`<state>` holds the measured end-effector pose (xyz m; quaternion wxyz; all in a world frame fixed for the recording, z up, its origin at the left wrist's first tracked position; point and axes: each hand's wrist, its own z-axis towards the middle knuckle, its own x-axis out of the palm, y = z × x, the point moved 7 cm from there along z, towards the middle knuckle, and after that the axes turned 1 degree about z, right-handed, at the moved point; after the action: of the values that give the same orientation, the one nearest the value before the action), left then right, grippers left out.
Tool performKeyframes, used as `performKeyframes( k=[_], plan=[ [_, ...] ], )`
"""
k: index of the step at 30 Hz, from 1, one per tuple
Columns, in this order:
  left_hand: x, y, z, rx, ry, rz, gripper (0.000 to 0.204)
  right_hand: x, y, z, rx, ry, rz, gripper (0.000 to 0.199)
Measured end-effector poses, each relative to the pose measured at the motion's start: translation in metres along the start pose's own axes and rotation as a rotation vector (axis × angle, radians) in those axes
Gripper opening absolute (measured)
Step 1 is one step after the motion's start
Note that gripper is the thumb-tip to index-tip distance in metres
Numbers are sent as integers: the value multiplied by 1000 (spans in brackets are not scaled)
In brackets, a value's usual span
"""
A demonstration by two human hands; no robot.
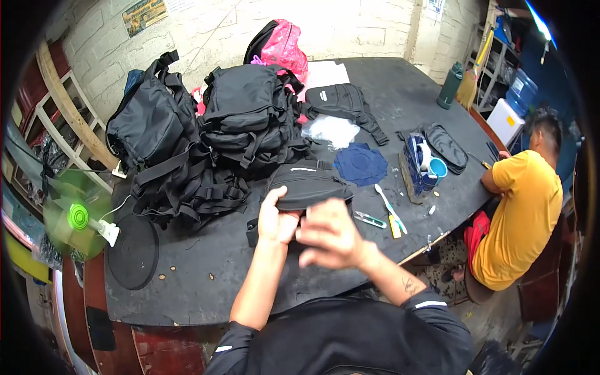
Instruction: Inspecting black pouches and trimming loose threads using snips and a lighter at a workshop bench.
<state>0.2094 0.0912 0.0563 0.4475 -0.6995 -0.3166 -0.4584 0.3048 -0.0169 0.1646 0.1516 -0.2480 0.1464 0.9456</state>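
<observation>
The dark table (187, 284) fills most of the floor before me, and a person in yellow (522, 212) sits at its right edge. Two bulky black bags, a left one (153, 122) and a middle one (244, 94), are heaped on the far left, with a pink bag (286, 50) just behind. The small black pouch (312, 187) is at the near middle, just in front of that heap. The left hand (276, 219) grips its near left edge, thumb on top. The right hand (334, 234) is a blur, fingers loose and apart, holding nothing I can see; whether it touches the pouch I can't tell. Navy cloth (360, 164) lies just beyond the pouch, a tray (417, 187) stands to the right, and little snips (370, 219) rest near the right hand.
</observation>
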Motion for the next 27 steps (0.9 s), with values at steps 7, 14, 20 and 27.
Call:
performKeyframes(
  k=[7, 14, 20, 27],
  plan=[
    [39, 3, -45, 212, 275, 478, 44, 9, -83, -71, 1037, -1019, 1759, 59],
    [39, 6, -32, 169, 347, 71, 50, 4, -120, -90, 837, -958, 1951, 20],
    [33, -1, -37, 121, 424, -40, 39, 31, -132, -100, 1043, -866, 2164, 29],
    [46, 6, -42, 27, 395, -106, 62, 82, -107, -103, 1313, -709, 2258, 38]
  ],
)
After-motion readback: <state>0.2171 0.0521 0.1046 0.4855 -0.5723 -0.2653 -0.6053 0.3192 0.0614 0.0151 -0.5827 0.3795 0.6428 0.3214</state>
